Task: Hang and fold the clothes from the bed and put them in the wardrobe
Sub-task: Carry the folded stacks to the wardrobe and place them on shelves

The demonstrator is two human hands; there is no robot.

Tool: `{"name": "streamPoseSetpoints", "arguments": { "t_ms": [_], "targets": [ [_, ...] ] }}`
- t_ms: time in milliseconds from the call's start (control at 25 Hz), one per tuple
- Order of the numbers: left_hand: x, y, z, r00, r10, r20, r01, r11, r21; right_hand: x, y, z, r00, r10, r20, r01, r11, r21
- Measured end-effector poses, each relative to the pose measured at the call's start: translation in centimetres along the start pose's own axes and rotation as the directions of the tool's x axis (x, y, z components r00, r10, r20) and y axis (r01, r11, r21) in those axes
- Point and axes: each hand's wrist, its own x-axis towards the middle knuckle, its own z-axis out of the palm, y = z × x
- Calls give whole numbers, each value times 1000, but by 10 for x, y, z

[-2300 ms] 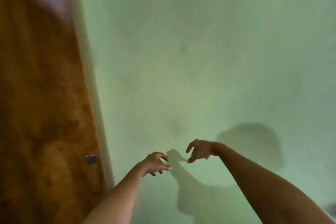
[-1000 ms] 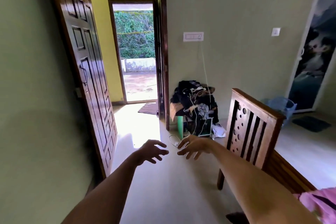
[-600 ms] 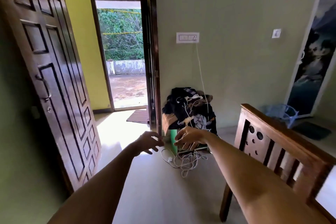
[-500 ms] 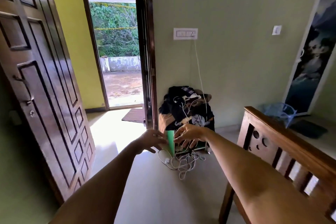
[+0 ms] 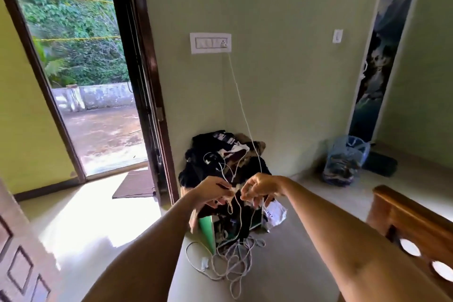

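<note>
1. Near right, just the bed's wooden footboard (image 5: pixel 411 223) is in shot, no clothes visible on it
2. Half a second back both hands were open and reaching. Now the left hand (image 5: pixel 215 191) and right hand (image 5: pixel 262 189) each have a pinching grip on the thin white cable (image 5: pixel 242 105)
3. Just behind them the dark clothes pile (image 5: pixel 215 154) sits on its green stand (image 5: pixel 206 228) by the far wall, so I'd guess cable clearing first, folding not started

This is a bedroom in a home: right of the right hand (image 5: pixel 262 187) stands a wooden bed frame (image 5: pixel 404 218), and beyond both hands a heap of clothes (image 5: pixel 208 154) lies against the pale green wall (image 5: pixel 282 68), under a switch plate (image 5: pixel 210 43) trailing a white cable (image 5: pixel 241 103). Left of the left hand (image 5: pixel 215 190) an open doorway (image 5: pixel 81 81) gives onto a paved yard and greenery.
</note>
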Motion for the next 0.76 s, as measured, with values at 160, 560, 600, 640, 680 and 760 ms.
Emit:
{"name": "streamPoseSetpoints", "arguments": {
  "t_ms": [160, 560, 600, 640, 680, 760],
  "targets": [
    [109, 12, -16, 996, 10, 84, -14, 998, 53, 63, 17, -46, 993, 82, -80, -77, 995, 56],
    [386, 83, 36, 924, 109, 367, -146, 987, 73, 193, 142, -225, 924, 336, -181, -302, 934, 192],
    [417, 103, 44, 917, 134, 375, -176, 981, 81, 200, 153, -251, 916, 348, -202, -304, 928, 217],
    [445, 125, 54, 909, 170, 380, -216, 973, 82, 203, 165, -277, 904, 364, -224, -308, 919, 248],
    [471, 147, 66, 894, 207, 397, -256, 964, 74, 203, 177, -300, 891, 382, -245, -315, 909, 275],
    [514, 187, 95, 833, 270, 483, -332, 942, 46, 203, 208, -339, 863, 417, -285, -316, 886, 338]
  ]
}}
